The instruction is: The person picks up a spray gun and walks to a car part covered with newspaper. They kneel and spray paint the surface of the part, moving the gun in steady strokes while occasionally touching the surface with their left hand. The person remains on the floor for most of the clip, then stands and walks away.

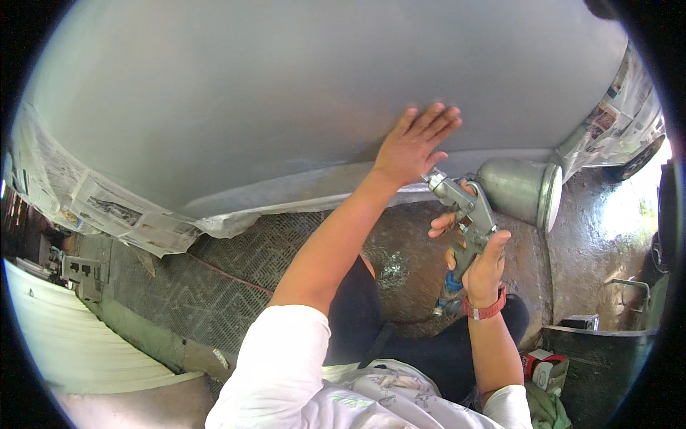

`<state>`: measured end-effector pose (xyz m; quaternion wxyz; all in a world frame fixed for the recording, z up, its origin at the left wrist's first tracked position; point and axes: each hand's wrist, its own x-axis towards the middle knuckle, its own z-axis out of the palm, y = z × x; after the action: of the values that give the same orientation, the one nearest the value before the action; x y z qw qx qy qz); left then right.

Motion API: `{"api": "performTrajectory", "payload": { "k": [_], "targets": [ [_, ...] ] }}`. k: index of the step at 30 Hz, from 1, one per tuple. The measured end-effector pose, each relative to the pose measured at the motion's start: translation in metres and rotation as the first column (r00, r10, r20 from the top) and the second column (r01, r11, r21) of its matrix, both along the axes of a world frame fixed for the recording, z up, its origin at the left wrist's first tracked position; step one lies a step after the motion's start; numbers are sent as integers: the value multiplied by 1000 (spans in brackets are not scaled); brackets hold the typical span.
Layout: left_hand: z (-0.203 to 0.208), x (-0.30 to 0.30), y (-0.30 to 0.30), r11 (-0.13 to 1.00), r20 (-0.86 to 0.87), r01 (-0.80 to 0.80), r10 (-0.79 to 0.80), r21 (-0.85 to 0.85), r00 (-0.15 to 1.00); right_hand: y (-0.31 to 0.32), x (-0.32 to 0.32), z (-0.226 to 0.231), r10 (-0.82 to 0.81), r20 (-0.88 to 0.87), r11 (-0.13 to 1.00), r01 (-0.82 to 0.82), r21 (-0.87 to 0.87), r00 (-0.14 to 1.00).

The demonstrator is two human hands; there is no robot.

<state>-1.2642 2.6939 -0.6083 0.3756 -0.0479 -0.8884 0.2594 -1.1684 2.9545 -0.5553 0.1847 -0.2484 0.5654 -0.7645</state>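
My left hand [418, 145] reaches up to the grey car body panel [236, 93], fingers stretched and slightly spread; whether the palm touches the surface I cannot tell. My right hand [486, 268] is wrapped round the grip of a metal spray gun [473, 207], tilted with its nozzle close by my left wrist. A silver paint cup [513, 187] sticks out to the right of the gun. Below the grip is a blue hose fitting [453, 281]. Part of the right fingers is hidden behind the gun.
Newspaper masking [114, 207] covers the panel's lower left, with more newspaper [614, 114] at the right. A patterned mat [236, 264] and a thin red hose [229, 274] lie on the floor. A black bin [600, 372] and a red-and-white box [547, 366] stand lower right.
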Motion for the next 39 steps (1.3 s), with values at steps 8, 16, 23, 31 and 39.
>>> {"api": "performTrajectory", "payload": {
  "k": [8, 16, 23, 31, 39],
  "targets": [
    [53, 178, -161, 976, -432, -194, 217, 95, 876, 6, -2, -40, 23, -11, 999, -23, -40, 1000],
    [70, 88, -115, 911, -503, -87, 301, 404, 810, 15, 3, -52, 5, 97, 998, 2, -64, 995],
    [82, 70, -118, 987, -227, -148, 158, 59, 961, 22, 7, -49, 36, 85, 994, -27, -101, 996],
    [114, 220, -267, 604, -509, -37, 701, 796, 500, 27, 7, -39, -91, 116, 979, 110, -169, 989],
    [152, -14, -36, 991, -126, -8, -10, -135, 992, 50, -9, -27, -306, 161, 930, 331, -160, 938]
  ]
}}
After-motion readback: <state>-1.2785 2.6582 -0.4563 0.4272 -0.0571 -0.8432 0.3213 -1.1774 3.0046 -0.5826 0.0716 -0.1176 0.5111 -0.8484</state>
